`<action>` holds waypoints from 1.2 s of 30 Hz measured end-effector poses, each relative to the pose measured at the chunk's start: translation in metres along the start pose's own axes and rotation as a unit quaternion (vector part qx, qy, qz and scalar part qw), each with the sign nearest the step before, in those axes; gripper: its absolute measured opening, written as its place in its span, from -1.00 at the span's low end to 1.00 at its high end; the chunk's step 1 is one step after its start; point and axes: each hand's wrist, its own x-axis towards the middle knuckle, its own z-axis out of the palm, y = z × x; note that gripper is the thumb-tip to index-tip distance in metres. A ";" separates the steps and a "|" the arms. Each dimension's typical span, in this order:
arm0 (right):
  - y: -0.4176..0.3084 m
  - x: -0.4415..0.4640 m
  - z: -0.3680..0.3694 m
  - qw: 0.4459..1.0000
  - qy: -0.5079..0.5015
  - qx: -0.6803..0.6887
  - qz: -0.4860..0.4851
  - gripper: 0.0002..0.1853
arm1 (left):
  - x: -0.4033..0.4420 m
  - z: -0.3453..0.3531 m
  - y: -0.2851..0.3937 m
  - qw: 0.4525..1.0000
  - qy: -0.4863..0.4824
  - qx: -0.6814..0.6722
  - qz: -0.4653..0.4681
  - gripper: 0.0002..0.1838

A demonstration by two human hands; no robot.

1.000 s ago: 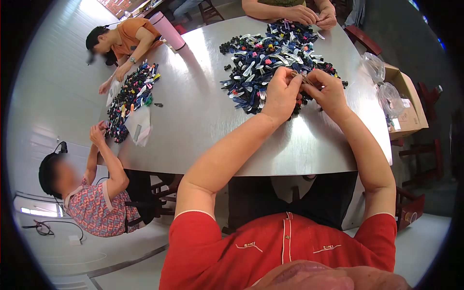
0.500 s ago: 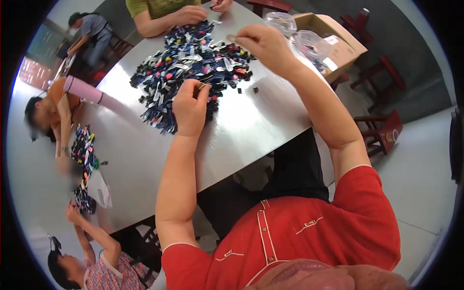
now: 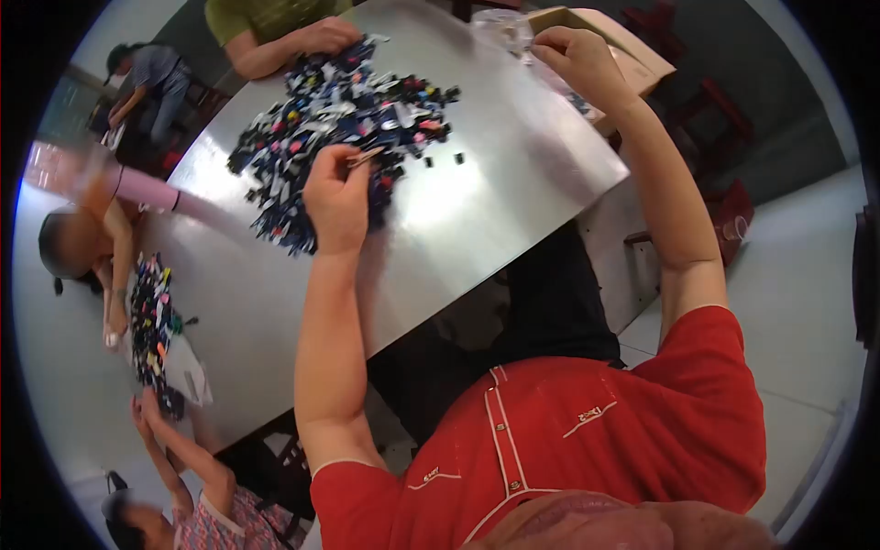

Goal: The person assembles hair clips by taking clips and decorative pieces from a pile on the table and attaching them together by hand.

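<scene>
A large heap of hair clips [image 3: 321,137], mostly dark blue, black and white with some pink and yellow, spreads over the metal table. At its near side, my left hand [image 3: 336,203] is closed in a pinch on a thin, light-coloured hair clip [image 3: 365,157]. My right hand [image 3: 587,69] reaches past the table's far right edge, beside a clear plastic tub [image 3: 500,29]. Its thumb and forefinger are pressed together; whatever is between them is too small to make out. Two dark clips [image 3: 459,159] lie apart from the heap.
An open cardboard box [image 3: 632,55] stands behind my right hand. Across the table a person in a green shirt [image 3: 266,18] handles clips. A second clip pile [image 3: 151,312], with a white sheet [image 3: 188,371], lies at left between two other people. Red stools [image 3: 710,119] stand at right.
My right hand has moved right, from over the heap's edge to the plastic tub. My left hand stays by the heap, still pinching a clip. The view has shifted slightly.
</scene>
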 end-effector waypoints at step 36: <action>0.041 0.038 -0.012 0.921 -0.118 -0.363 0.082 -0.71 | -0.005 -0.005 0.008 0.988 -0.064 0.135 0.032 -0.92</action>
